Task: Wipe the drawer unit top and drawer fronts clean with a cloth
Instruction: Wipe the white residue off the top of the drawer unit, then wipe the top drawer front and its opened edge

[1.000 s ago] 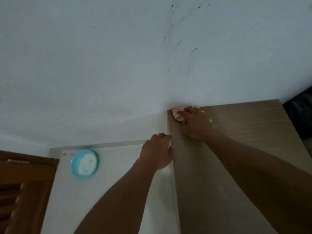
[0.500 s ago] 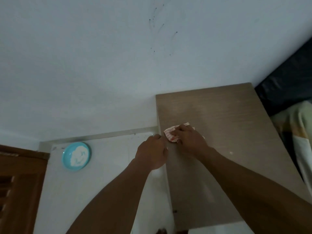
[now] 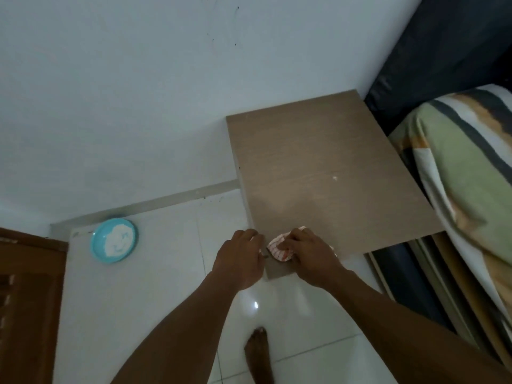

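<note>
Right hand (image 3: pixel 310 256) presses a bunched red-and-white cloth (image 3: pixel 278 249) onto the front-left corner of the wood-grain drawer unit top (image 3: pixel 318 167), its fingers curled over the wad and grasping it. Left hand (image 3: pixel 241 259) sits at the top's left edge just beside the cloth, fingers curled; cannot tell whether they grip the edge. Judgement: the cloth is light, soft and limp, so best kept wadded under palm and fingers.

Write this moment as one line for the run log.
step: top wipe | right hand: holds cloth on drawer unit top, near-left corner | left hand: holds its left edge
</note>
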The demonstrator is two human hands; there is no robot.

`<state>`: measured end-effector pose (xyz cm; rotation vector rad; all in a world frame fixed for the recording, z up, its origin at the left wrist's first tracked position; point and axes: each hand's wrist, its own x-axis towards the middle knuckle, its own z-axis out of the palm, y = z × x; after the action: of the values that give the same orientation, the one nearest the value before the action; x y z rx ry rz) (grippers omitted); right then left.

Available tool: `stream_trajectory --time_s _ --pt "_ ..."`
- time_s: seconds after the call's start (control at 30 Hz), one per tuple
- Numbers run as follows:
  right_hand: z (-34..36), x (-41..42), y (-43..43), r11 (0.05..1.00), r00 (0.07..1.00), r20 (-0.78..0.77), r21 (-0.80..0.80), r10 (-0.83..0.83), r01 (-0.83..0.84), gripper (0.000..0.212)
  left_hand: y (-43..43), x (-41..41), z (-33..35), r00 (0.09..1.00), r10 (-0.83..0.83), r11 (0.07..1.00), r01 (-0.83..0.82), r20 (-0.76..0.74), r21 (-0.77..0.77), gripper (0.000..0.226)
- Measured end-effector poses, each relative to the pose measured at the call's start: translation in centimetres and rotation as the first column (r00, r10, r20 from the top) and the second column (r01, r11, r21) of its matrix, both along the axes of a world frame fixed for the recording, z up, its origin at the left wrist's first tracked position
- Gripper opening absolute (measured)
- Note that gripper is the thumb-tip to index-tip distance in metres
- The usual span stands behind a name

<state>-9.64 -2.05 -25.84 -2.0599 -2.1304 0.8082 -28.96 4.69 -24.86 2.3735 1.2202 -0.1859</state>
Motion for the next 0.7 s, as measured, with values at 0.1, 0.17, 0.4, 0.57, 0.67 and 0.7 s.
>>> stream_trajectory --time_s 0.1,0.17,0.4,0.57,0.67,0.7 --pt "0.2 -0.4 -4.8 1.0 1.0 -0.012 0.023 -0.013 0.013 0.039 -4.5 -0.4 -0.3 0.999 -0.035 0.999 0.036 -0.015 0.031 0.043" --pt "-0.2 -0.2 -8.9 0.997 0.997 -0.059 -0.07 -0.048 0.044 0.033 -7.7 -0.9 -0.7 0.998 -0.058 0.998 0.059 -0.04 0.02 0.047" --pt "0.3 1.5 -18.0 0.882 0.845 -0.276 -0.255 -0.459 0.396 0.013 -12.8 -1.7 -0.2 0.985 -0.115 0.993 0.117 -0.132 0.005 0.056" --pt "3.8 1.7 -15.5 0.692 0.504 -0.483 -0.404 -0.717 0.598 0.041 -12.3 -0.5 0.9 0.987 -0.108 0.992 0.115 -0.117 0.054 0.057" --pt "4.6 1.5 -14.9 0.527 0.171 -0.543 -0.613 -0.822 0.588 0.047 -11.4 0.3 0.9 0.986 -0.14 0.983 0.149 -0.09 0.108 0.055" --pt "4.4 1.3 -14.6 0.497 0.121 -0.543 -0.628 -0.831 0.599 0.051 -11.0 0.5 0.7 0.985 -0.155 0.978 0.164 -0.076 0.126 0.054"
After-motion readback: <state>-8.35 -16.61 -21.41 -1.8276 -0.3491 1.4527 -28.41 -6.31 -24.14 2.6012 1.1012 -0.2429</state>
